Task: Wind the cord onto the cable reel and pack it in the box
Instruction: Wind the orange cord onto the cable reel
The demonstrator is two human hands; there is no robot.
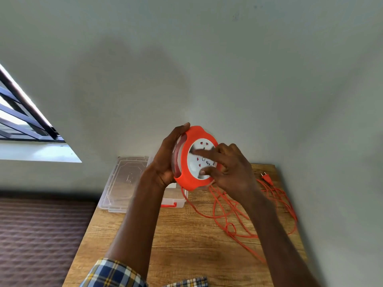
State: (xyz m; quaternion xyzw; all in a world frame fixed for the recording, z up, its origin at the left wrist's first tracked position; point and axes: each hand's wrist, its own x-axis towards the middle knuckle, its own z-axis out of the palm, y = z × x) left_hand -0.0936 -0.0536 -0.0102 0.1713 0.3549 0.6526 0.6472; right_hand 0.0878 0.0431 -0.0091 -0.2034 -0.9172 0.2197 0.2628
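I hold an orange cable reel (187, 179) with a white socket face up in front of the wall, above the wooden table (176, 245). My left hand (165, 160) grips its back and left rim. My right hand (230, 168) lies on the white face, fingers spread across the sockets. The orange cord (234, 222) hangs from the reel's bottom and lies in loose tangled loops on the table's right side. Its plug (266, 177) rests near the far right corner. A clear plastic box (174, 198) with an orange latch stands behind my left forearm.
The box's clear lid (122, 183) lies beside it at the table's far left corner. The table stands against a grey wall. A brown patterned bed surface (39, 235) lies to the left, with a barred window (22, 119) above it.
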